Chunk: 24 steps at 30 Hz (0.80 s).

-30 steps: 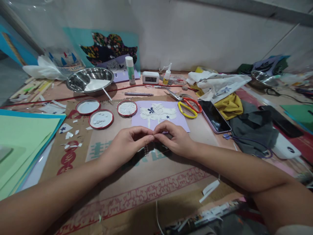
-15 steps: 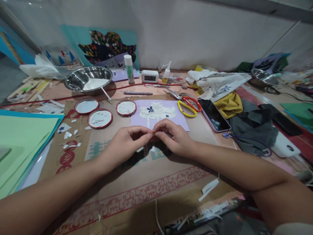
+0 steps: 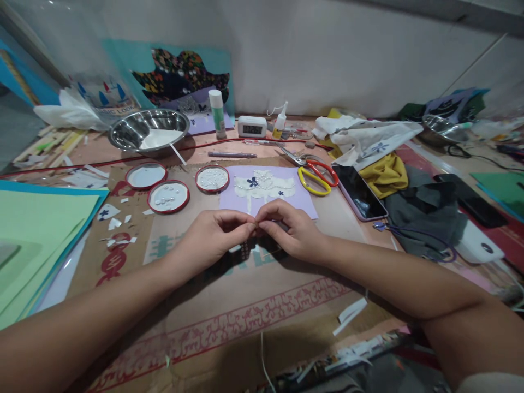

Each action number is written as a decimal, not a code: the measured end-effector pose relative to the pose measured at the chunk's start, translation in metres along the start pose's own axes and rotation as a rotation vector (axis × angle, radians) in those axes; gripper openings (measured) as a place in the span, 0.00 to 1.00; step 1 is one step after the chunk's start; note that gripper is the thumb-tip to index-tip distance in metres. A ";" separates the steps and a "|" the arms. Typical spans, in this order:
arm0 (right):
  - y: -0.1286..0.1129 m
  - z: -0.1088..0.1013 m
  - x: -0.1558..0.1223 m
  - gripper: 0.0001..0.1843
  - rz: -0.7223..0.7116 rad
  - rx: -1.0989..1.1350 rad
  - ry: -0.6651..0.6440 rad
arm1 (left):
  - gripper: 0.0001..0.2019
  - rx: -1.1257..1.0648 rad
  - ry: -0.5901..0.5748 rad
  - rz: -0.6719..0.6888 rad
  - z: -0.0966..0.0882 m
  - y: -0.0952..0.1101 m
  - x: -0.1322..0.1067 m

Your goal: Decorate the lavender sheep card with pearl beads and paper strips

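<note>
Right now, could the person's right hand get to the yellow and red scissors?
Probably yes. The scissors lie in the open just beyond the right hand, with only flat lilac card between. But its fingertips pinch something tiny against the left hand.

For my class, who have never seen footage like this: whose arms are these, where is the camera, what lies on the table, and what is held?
There is one picture, from a camera on the person's head, looking down at their own two bare arms. The left hand and right hand meet fingertip to fingertip, pinching something too small to identify; a short string of beads hangs below. Beyond them lies a lilac card with white lace, three red-rimmed lids holding pearls, scissors, a phone, a steel bowl and green paper sheets, all on a cardboard-covered table.
</note>
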State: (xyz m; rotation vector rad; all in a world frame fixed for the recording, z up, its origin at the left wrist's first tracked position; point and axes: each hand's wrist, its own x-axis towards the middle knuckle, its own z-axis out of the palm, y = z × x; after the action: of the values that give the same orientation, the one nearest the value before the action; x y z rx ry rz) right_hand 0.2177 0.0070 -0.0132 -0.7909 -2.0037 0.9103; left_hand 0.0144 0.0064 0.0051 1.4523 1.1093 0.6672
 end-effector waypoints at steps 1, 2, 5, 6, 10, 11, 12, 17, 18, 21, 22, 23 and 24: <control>0.000 0.000 0.000 0.05 0.001 0.001 -0.001 | 0.11 0.006 -0.001 0.003 0.000 0.000 0.000; 0.000 0.000 0.000 0.04 0.005 0.002 -0.005 | 0.11 0.015 -0.002 0.008 0.000 0.000 0.000; 0.001 0.000 0.000 0.04 0.014 0.001 -0.012 | 0.11 0.043 0.008 0.016 0.000 0.001 -0.001; 0.001 0.000 0.000 0.04 0.014 -0.001 -0.012 | 0.11 0.050 0.015 0.018 0.000 0.001 -0.001; 0.002 0.001 0.001 0.05 -0.017 -0.042 -0.005 | 0.10 0.056 0.040 0.023 0.001 0.000 -0.002; 0.002 0.001 0.001 0.05 -0.025 -0.062 -0.002 | 0.10 0.056 0.044 0.027 0.002 -0.001 -0.002; 0.002 0.001 0.001 0.05 -0.029 -0.080 0.002 | 0.10 0.056 0.047 0.032 0.002 0.000 -0.002; 0.001 0.002 0.001 0.05 -0.038 -0.109 0.009 | 0.09 0.067 0.064 0.051 0.004 0.001 -0.002; 0.001 0.002 0.001 0.05 -0.044 -0.107 0.009 | 0.09 0.068 0.067 0.050 0.004 0.002 -0.002; 0.000 0.002 0.001 0.06 -0.058 -0.104 0.007 | 0.09 0.082 0.081 0.050 0.004 0.002 -0.003; 0.000 0.002 0.001 0.06 -0.060 -0.104 0.004 | 0.08 0.090 0.085 0.056 0.004 0.002 -0.003; 0.000 0.002 0.001 0.06 -0.056 -0.100 0.002 | 0.09 0.098 0.087 0.066 0.004 0.002 -0.004; 0.000 0.001 0.001 0.06 -0.048 -0.089 0.005 | 0.09 0.101 0.083 0.076 0.004 0.002 -0.004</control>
State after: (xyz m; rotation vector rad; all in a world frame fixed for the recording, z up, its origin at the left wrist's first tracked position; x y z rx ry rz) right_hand 0.2164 0.0076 -0.0137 -0.7893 -2.0622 0.7951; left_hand 0.0165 0.0016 0.0071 1.5711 1.1711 0.7391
